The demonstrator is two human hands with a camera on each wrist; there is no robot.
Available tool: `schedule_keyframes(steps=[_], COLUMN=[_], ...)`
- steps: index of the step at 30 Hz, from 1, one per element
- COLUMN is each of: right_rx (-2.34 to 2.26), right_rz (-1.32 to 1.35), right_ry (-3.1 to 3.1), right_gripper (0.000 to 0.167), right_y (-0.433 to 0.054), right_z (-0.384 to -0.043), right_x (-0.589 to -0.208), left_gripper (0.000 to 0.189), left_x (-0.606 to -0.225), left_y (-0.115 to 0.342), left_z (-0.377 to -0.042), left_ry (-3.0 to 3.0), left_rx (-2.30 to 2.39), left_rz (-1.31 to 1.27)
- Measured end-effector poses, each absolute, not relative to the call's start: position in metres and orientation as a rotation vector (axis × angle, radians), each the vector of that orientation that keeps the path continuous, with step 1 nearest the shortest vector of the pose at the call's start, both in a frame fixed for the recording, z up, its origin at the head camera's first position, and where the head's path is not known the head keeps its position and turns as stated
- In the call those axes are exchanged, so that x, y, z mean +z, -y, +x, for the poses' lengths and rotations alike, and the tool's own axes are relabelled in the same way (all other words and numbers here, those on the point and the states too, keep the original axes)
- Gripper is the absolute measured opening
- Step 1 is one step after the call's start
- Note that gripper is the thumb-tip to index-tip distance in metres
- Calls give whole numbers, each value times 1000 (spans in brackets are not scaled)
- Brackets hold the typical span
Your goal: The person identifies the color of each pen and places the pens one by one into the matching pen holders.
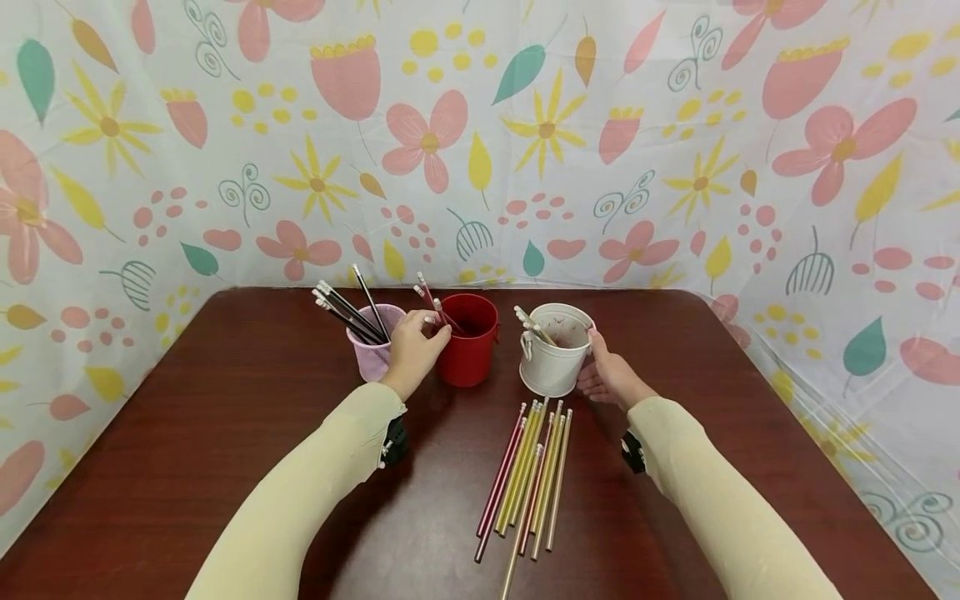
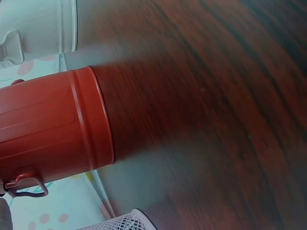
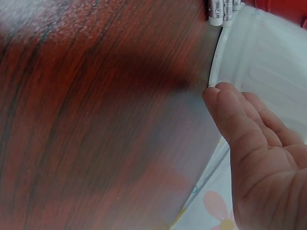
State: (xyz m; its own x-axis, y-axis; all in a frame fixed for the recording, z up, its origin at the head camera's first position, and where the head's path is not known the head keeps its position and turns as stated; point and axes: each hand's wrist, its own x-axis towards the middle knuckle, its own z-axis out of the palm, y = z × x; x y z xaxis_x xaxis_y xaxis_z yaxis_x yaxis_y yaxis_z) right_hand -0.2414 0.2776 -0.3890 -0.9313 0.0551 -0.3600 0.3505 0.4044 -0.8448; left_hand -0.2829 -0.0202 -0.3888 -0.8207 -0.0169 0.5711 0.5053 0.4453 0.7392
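At the rim of the red bucket [image 1: 467,367], my left hand [image 1: 415,346] has its thumb and fingertips close beside several dark red pencils [image 1: 424,289] that lean out of it. I cannot tell whether it pinches one. A fingertip [image 2: 5,215] shows by the bucket's handle in the left wrist view. My right hand [image 1: 611,375] rests against the right side of the white bucket [image 1: 551,372], thumb up by its rim and fingers [image 3: 230,103] extended along its wall. A few light gold pencils [image 1: 534,323] lean inside that bucket.
A pink mesh cup [image 1: 369,364] with several black pencils [image 1: 341,308] stands at the left. Loose gold and dark red pencils [image 1: 525,475] lie in front of the white bucket on the brown table [image 1: 187,467]. A floral cloth [image 1: 480,167] hangs behind.
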Motion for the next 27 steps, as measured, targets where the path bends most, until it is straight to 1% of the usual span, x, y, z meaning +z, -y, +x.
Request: schedule_keyframes(steps=[10, 14, 20, 24, 27], right_rx=[-1540, -1529, -1528, -1527, -1529], right_rz=[366, 367, 349, 343, 344], right_ry=[-2392, -2404, -2381, -2382, -2385], right_gripper=[98, 99, 100, 100, 101], right_y=[-278, -278, -277, -277, -278], right_z=[-242, -243, -242, -241, -240], right_x=[-389, -388, -390, -391, -390], left_gripper=[33, 33, 31, 23, 13], left_x=[-397, -406, -405, -395, -388], left_y=[22, 19, 11, 7, 2], left_z=[-276, -270, -258, -253, -249], left_ry=[2234, 2336, 2551, 2724, 2926], left_rx=[-1534, -1627, -1531, -1383, -1163], left_rz=[-390, -333, -273, -365, -579])
